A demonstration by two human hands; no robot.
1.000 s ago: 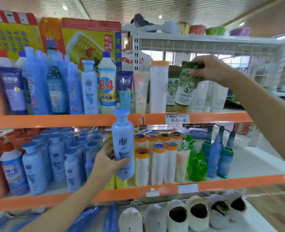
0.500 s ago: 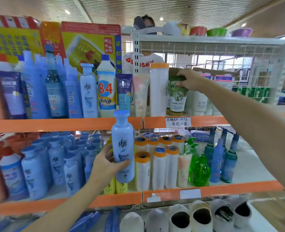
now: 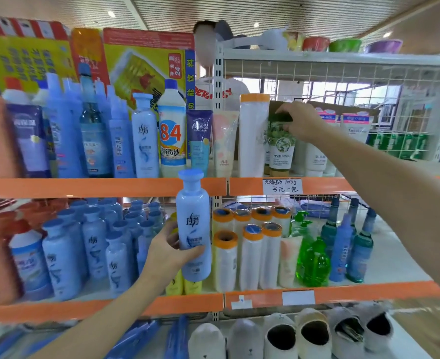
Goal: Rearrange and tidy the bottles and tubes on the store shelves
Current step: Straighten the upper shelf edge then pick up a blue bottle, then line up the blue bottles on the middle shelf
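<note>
My left hand (image 3: 171,251) grips a light blue shampoo bottle (image 3: 193,224) upright in front of the middle shelf, its cap level with the orange rail of the upper shelf (image 3: 105,187). My right hand (image 3: 300,121) pinches the dark top of a green tube (image 3: 281,149) marked WARM SANDLY, which stands upright on the upper shelf beside a tall white roll with an orange cap (image 3: 254,136). More white tubes (image 3: 314,158) stand behind the green one, partly hidden by my right hand.
Blue bottles, an "84" disinfectant bottle (image 3: 171,133) and two tubes fill the upper shelf's left side. The middle shelf (image 3: 356,291) holds blue shampoo bottles, orange-capped rolls, green soap bottles (image 3: 312,260) and teal spray bottles. Slippers (image 3: 314,335) lie below. A person stands behind the shelving.
My right hand has carried the green tube leftward and down, from tilted in the air to standing on the upper shelf by the white roll. My left hand keeps hold of the blue bottle.
</note>
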